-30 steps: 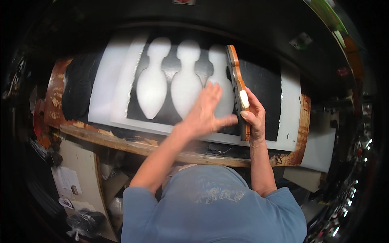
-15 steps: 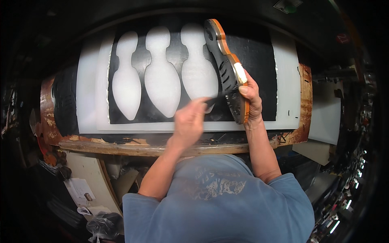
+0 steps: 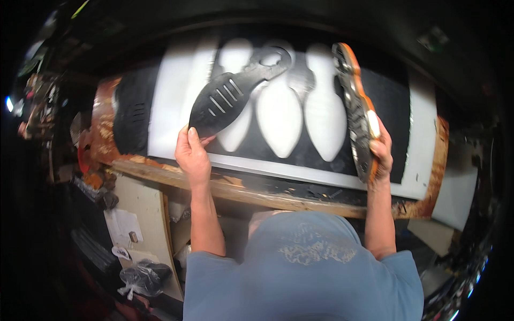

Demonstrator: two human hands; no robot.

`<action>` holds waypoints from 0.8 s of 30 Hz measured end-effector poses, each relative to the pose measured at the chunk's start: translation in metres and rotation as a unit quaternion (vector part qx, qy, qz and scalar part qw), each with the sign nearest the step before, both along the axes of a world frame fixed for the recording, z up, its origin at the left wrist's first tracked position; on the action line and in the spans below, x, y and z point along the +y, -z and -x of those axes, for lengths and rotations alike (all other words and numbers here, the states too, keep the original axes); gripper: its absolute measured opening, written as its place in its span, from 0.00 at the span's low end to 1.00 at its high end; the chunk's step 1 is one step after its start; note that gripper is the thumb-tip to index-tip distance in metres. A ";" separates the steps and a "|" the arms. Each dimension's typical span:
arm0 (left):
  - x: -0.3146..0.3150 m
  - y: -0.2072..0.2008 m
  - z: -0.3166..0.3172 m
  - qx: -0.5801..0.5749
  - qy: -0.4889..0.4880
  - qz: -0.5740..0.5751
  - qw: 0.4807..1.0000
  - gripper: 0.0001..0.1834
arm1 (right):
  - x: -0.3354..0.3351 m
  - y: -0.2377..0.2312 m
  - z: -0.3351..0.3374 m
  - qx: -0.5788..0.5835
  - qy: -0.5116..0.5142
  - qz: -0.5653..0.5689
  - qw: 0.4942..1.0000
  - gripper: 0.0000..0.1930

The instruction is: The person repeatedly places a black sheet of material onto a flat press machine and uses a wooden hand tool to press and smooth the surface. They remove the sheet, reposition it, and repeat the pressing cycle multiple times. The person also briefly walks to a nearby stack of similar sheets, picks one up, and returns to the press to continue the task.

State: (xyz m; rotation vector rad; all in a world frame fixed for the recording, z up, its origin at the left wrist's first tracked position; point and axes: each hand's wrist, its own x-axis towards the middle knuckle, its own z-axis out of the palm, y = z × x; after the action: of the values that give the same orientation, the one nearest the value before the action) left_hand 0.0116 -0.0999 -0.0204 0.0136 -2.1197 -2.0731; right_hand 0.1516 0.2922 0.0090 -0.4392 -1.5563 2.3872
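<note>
My left hand (image 3: 193,159) pinches the pointed end of a black sole-shaped cut-out piece (image 3: 214,119), which has several slots and a hole in its far end. The piece hangs tilted over a black sheet (image 3: 395,101). My right hand (image 3: 382,152) grips a cutting die (image 3: 360,115) of similar outline, held on its edge, with an orange side and a white patch by my thumb. In the sheet are three sole-shaped openings, and the white board (image 3: 422,160) shows through them. The left opening is partly covered by the black piece.
Another slotted black piece (image 3: 133,115) lies at the table's left end. A worn wooden edge (image 3: 257,196) runs along the front, with dark scraps near it. Below left are a pale panel with papers (image 3: 123,224) and a clear plastic bag (image 3: 144,278) with dark contents.
My left hand has moved left, away from the die, and now carries the black piece out over the left opening. The die stays in my right hand, and the whole view has shifted.
</note>
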 end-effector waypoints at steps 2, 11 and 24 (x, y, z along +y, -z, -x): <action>-0.029 0.009 0.022 0.061 -0.069 0.056 0.994 0.17 | -0.001 -0.001 0.000 -0.004 -0.003 -0.005 1.000 0.53; -0.199 0.025 0.122 0.012 -0.339 0.256 0.905 0.24 | -0.002 0.002 0.005 0.012 -0.011 0.010 1.000 0.51; 0.097 -0.001 0.007 0.196 0.173 0.485 0.834 0.33 | 0.011 -0.014 -0.011 0.006 -0.001 -0.039 0.999 0.47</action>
State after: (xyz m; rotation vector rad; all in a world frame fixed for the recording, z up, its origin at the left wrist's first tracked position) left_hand 0.0048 -0.0032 -0.0191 -0.8839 -2.7152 -0.7459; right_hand 0.1624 0.3033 0.0233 -0.4057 -1.6386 2.3174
